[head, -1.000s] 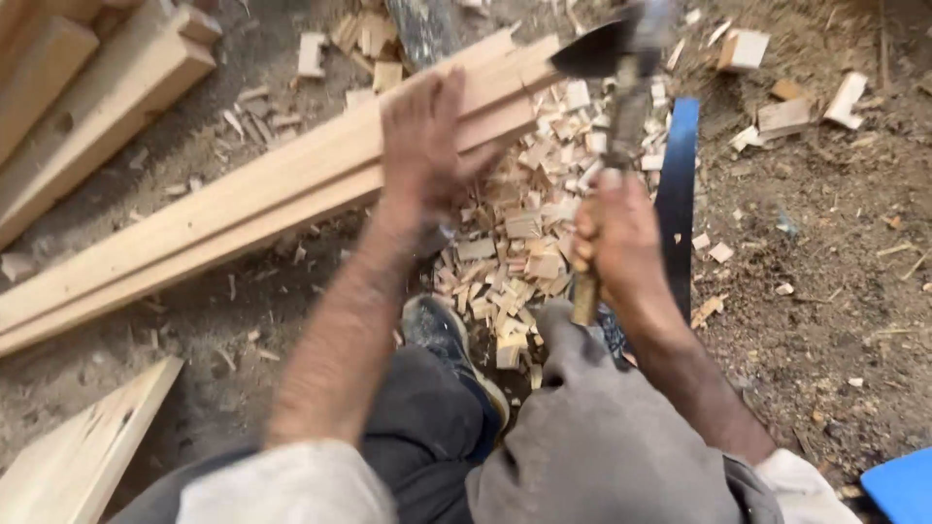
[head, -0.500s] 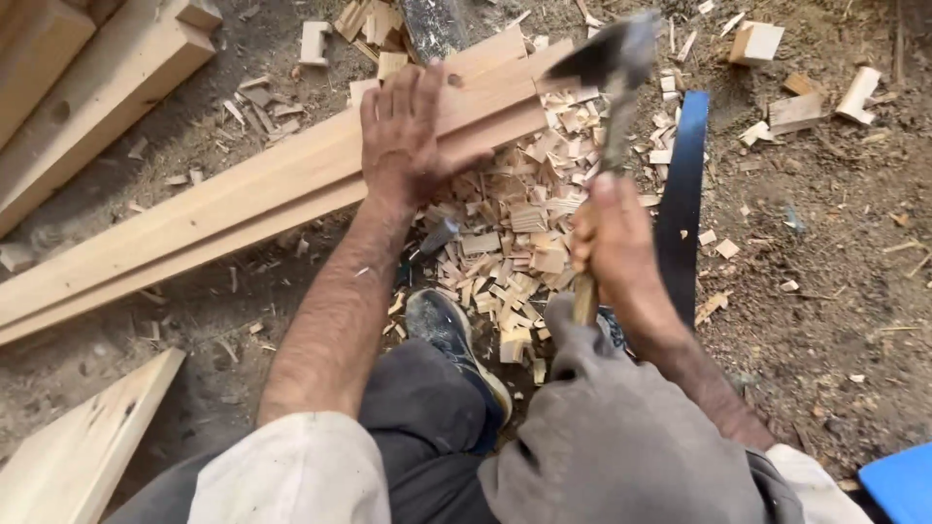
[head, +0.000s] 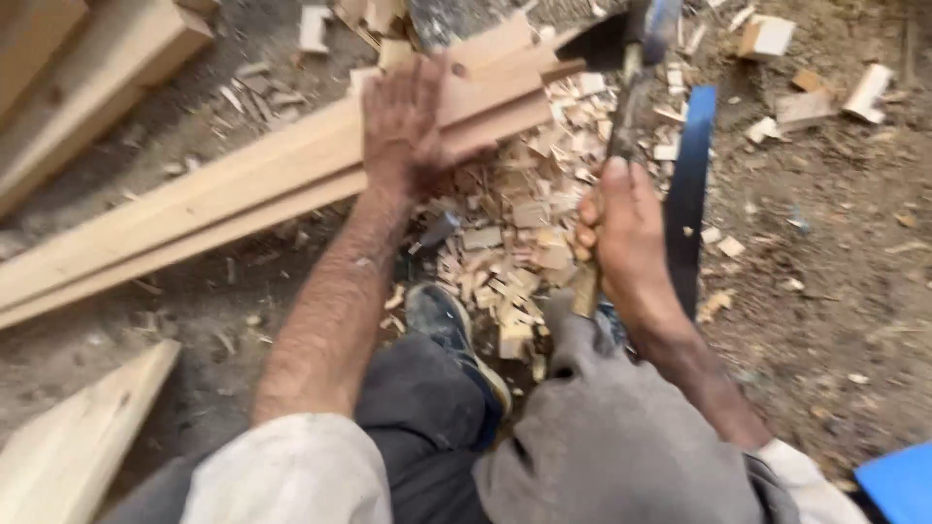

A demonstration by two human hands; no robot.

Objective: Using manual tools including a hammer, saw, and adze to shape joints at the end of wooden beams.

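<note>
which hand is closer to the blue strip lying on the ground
Right. The right hand, gripping the hatchet handle, sits just beside the blue strip. The left hand presses on the long boards, on the far side of the chip pile from it.

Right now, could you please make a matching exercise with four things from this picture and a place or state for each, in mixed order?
Things:
1. left hand
2. right hand
3. wood chips
4. blue strip

Places or states:
A. lying on the ground on the right, beside the hatchet hand
B. gripping the handle of a hatchet
C. pressed flat on the long planks
D. heaped on the ground between the two hands

Pairs: 1-C, 2-B, 3-D, 4-A
</note>
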